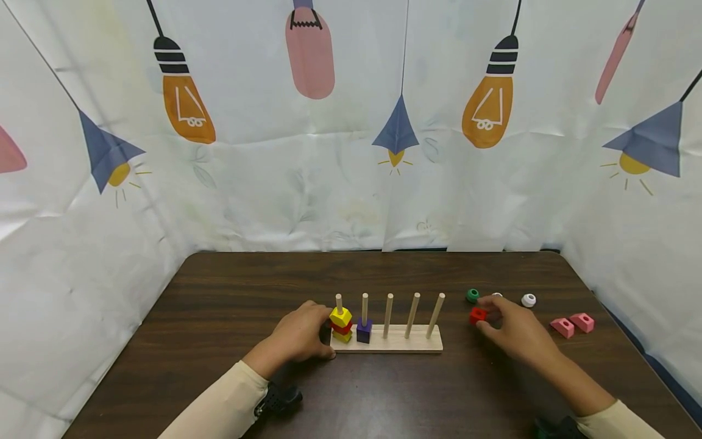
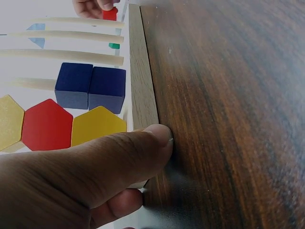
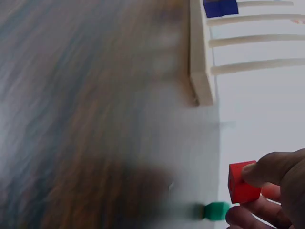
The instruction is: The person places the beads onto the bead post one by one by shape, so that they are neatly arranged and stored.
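Hands (image 1: 301, 334) (image 1: 515, 329) — red block (image 1: 477, 315) (pinched) in right.

head view looked forward and down across the table (image 1: 230, 305), left wrist view faced right, close along the pegged board (image 1: 386, 346), right wrist view faced left, farther off, both wrists sharing that board

Cube (image 1: 478, 315), right grip (image 1: 514, 328): red
Rack (image 1: 400, 344), left grip (image 1: 300, 332): pale wood
Hexagons (image 1: 340, 317) by left grip: yellow-red-yellow
Blocks (image 1: 364, 333) right of left grip: navy
Beads (image 1: 473, 296) past right grip: green, white
Wedges (image 1: 562, 328) right of right grip: pink
Bench (image 1: 274, 274): dark-brown woodgrain
Backdrop (image 1: 241, 195): white, lamp-printed
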Available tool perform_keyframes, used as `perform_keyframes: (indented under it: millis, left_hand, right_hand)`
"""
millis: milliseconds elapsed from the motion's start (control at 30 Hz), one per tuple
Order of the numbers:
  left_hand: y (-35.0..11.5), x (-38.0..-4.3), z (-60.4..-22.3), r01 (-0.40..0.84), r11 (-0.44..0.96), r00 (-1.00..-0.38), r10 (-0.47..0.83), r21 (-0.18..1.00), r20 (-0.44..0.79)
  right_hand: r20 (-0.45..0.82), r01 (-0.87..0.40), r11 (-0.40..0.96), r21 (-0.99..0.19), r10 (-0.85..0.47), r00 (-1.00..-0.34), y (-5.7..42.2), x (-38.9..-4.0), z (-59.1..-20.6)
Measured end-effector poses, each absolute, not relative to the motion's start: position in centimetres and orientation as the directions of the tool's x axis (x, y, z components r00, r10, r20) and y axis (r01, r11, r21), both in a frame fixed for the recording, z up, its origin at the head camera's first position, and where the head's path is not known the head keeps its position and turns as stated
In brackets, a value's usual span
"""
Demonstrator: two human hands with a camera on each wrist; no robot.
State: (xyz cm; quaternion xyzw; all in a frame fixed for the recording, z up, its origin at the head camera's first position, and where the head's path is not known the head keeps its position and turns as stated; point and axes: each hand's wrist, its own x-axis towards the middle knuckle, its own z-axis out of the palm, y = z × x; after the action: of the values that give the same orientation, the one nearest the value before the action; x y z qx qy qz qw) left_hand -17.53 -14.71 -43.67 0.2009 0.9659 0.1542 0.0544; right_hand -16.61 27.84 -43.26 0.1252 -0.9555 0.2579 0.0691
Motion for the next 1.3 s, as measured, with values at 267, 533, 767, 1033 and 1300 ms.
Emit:
perform_keyframes:
  millis: [267,533,767,1033,1300]
  left_hand:
    - [-14.8,-17.6,-43.7,0.372,0.87,-0.913,0.406,0.323,-0.042]
    - [-14.6,-17.5,-43.5,0.363,0.878,-0.916,0.397,0.313,-0.054]
    - [-14.6,-17.4,-43.4,0.37,0.874,-0.914,0.404,0.315,-0.048]
    - [-14.6,-17.4,-43.5,0.365,0.874,-0.914,0.402,0.321,-0.055]
    - [-14.6,-17.4,-43.5,0.364,0.876,-0.916,0.399,0.317,-0.051]
  right_hand:
    - [0.218,-0.301,0.805,-0.511,-0.217,-0.952,26.4,-16.5,-41.4]
    - [0.276,-0.347,0.791,-0.503,-0.234,-0.932,25.5,-15.9,-39.5]
    - [0.327,-0.391,0.776,-0.495,-0.251,-0.911,24.8,-15.7,-38.0]
    - [0.346,-0.397,0.761,-0.513,-0.24,-0.907,24.0,-15.3,-36.0]
    - [0.416,-0.465,0.758,-0.457,-0.28,-0.865,23.1,-15.2,-34.8]
